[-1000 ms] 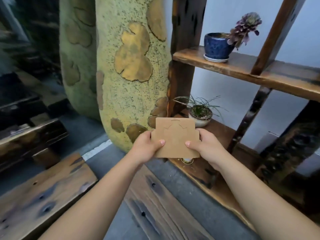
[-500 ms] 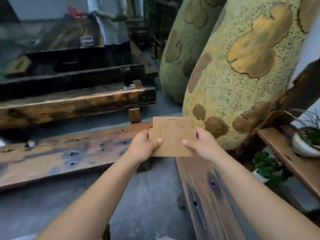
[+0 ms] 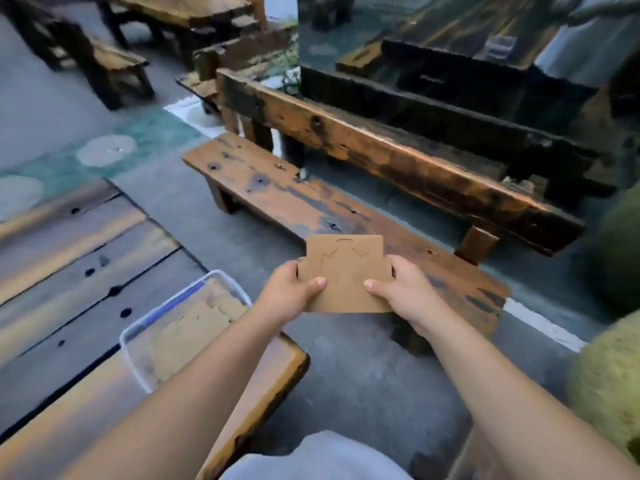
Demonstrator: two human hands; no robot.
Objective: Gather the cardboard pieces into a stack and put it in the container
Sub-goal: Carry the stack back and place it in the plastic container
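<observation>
Wooden tabletop (image 3: 79, 258), below and to the left of both hands: weathered planks whose near right corner bears the container. Wooden bench (image 3: 277, 192), directly beyond and beneath the hands, with bare floor between it and the tabletop. Clear plastic container (image 3: 138, 336), just left of and below the left hand and partly hidden by the left forearm: an open, thin-walled tub that already holds flat brown cardboard, so that the load has only a short way to go leftward and down. Cardboard stack (image 3: 344, 275), held in mid-air between the two hands, over the floor and the near edge of the bench: flat brown die-cut cards with a curved cut visible in the top face; how many pieces lie in it cannot be told. Left hand (image 3: 291, 294): closed on the stack's left edge, thumb pressed flat on the top face, fingers out of sight beneath. Right hand (image 3: 403, 291): mirrored on the right edge, thumb on top, fingers hidden below. By judgement the stack is light and fairly stiff but bends readily at the cuts; loose cards may slide over one another. Hold is best taken at opposite side edges with light, even pressure, keeping the faces level and the edges squared while it is lowered into the tub.
</observation>
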